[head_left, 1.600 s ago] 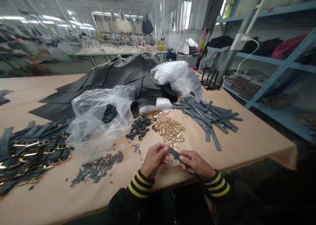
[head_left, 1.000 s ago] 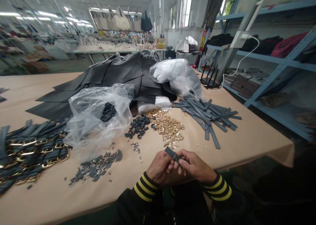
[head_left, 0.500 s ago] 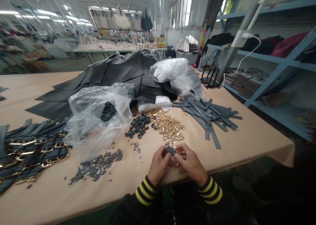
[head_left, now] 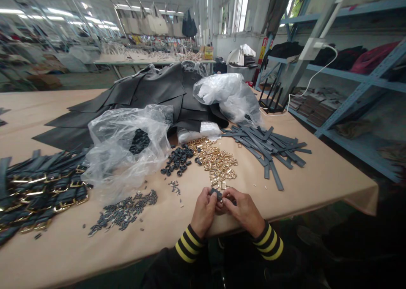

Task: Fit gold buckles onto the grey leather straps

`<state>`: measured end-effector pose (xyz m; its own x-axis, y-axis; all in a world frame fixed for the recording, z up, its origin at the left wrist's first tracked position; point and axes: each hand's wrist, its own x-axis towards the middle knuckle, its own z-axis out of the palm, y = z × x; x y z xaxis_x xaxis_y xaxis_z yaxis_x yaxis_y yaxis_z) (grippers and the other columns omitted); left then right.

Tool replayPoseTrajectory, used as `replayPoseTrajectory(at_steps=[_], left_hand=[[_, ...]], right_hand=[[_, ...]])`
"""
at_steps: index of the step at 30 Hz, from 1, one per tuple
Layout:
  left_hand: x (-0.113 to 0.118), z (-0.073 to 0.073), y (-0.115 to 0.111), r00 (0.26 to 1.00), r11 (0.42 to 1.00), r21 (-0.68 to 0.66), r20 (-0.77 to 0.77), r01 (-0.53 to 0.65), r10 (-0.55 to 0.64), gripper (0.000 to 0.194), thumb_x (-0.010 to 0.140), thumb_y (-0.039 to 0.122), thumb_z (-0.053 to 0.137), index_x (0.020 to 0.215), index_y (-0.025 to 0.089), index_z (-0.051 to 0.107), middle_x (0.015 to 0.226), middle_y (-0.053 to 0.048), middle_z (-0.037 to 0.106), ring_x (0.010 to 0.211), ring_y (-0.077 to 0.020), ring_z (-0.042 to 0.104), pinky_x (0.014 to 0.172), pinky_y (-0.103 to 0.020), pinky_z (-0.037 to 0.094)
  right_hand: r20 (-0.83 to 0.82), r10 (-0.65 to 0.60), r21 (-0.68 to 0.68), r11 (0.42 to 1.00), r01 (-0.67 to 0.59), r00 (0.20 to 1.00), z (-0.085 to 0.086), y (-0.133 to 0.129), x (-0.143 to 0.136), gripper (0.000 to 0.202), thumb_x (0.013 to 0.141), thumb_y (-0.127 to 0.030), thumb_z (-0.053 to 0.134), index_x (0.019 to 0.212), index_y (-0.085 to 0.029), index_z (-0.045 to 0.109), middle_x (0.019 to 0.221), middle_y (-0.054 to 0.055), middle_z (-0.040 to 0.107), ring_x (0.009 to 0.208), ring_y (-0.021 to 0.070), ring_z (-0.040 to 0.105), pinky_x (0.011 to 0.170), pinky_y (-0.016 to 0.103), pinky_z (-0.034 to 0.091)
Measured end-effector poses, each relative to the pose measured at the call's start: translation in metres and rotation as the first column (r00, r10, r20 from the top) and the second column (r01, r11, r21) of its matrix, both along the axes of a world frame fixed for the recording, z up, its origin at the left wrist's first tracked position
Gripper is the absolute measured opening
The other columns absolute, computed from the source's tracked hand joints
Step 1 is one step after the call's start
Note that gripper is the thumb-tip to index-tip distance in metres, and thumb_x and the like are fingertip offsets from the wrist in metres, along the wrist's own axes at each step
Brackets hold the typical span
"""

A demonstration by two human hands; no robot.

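Observation:
Close to the table's front edge, my left hand point(head_left: 203, 211) and my right hand point(head_left: 244, 211) meet around a short dark grey strap point(head_left: 216, 194). My left thumb and fingers pinch the strap's left part. The fingers of my right hand are closed at its right end, where a bit of metal shows; most of that end is hidden. Just beyond my hands lies a pile of gold buckles point(head_left: 218, 164). Small black loops point(head_left: 179, 159) sit to the left of the buckles. Loose grey strips point(head_left: 269, 147) are heaped to the right.
Many small grey pieces point(head_left: 125, 211) are scattered at front left. Straps with gold buckles point(head_left: 47, 187) lie at far left. A clear plastic bag point(head_left: 127, 124), black sheets point(head_left: 152, 90) and a white plastic bundle point(head_left: 225, 90) fill the back. A router point(head_left: 271, 101) stands at the right edge.
The strap has turned slightly between my fingers, and my right fingers have shifted along its right end. Both hands stay in about the same place.

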<state>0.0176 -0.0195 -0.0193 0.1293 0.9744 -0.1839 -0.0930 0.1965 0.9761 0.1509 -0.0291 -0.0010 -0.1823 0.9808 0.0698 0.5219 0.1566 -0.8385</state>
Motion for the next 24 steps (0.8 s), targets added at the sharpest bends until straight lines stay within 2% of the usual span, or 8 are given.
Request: replayPoseTrajectory(at_steps=[7,13,16,21,24], left_hand=[[-0.0002,0.0059,0.0014,0.996,0.997,0.063,-0.072,-0.044,0.049,0.017,0.08,0.034,0.044,0.077,0.017,0.041,0.055,0.004,0.054,0.049,-0.0099,0.052,0.05,-0.023,0.043],[-0.0059,0.0025,0.0047,0.995,0.996,0.076,-0.088,0.051,-0.045,0.018,0.077,0.033,0.05,0.075,0.016,0.044,0.057,0.003,0.053,0.05,-0.0099,0.049,0.049,-0.022,0.04],[-0.0069,0.0006,0.0037,0.986,0.989,0.108,-0.148,0.097,-0.081,0.016,0.076,0.03,0.051,0.071,0.015,0.047,0.057,0.002,0.052,0.051,-0.0099,0.047,0.05,-0.022,0.038],[-0.0048,-0.0015,0.0013,0.954,0.969,0.227,-0.298,0.095,-0.024,0.012,0.073,0.026,0.054,0.069,0.016,0.054,0.061,0.001,0.053,0.059,-0.0124,0.048,0.059,-0.024,0.038],[-0.0041,-0.0026,0.0024,0.955,0.965,0.247,-0.297,0.086,-0.009,0.011,0.073,0.026,0.055,0.07,0.016,0.055,0.063,0.001,0.054,0.061,-0.0129,0.048,0.06,-0.024,0.038]], right_hand=[[-0.055,0.016,-0.013,1.0,-0.017,0.998,-0.0042,0.0039,0.0036,0.008,0.077,-0.023,0.049,0.072,-0.018,0.053,0.068,0.0,0.057,0.064,0.0129,0.052,0.061,0.022,0.04],[-0.074,0.027,-0.07,0.997,-0.032,0.997,-0.0088,0.0049,0.0076,0.008,0.077,-0.022,0.049,0.071,-0.017,0.051,0.064,-0.002,0.053,0.06,0.0114,0.05,0.059,0.022,0.038],[-0.05,0.014,-0.074,0.997,-0.018,0.999,-0.0076,0.0049,0.006,0.008,0.077,-0.022,0.049,0.072,-0.017,0.052,0.066,-0.001,0.055,0.062,0.0124,0.051,0.06,0.022,0.038],[0.059,-0.027,-0.024,0.999,0.028,0.998,-0.005,0.0041,0.003,0.008,0.076,-0.02,0.05,0.068,-0.018,0.052,0.066,0.0,0.055,0.064,0.0137,0.05,0.061,0.024,0.038],[0.01,-0.04,-0.022,0.999,0.04,0.999,-0.0059,0.004,0.0026,0.005,0.076,-0.02,0.051,0.071,-0.019,0.05,0.066,-0.001,0.053,0.063,0.0128,0.05,0.061,0.025,0.039]])
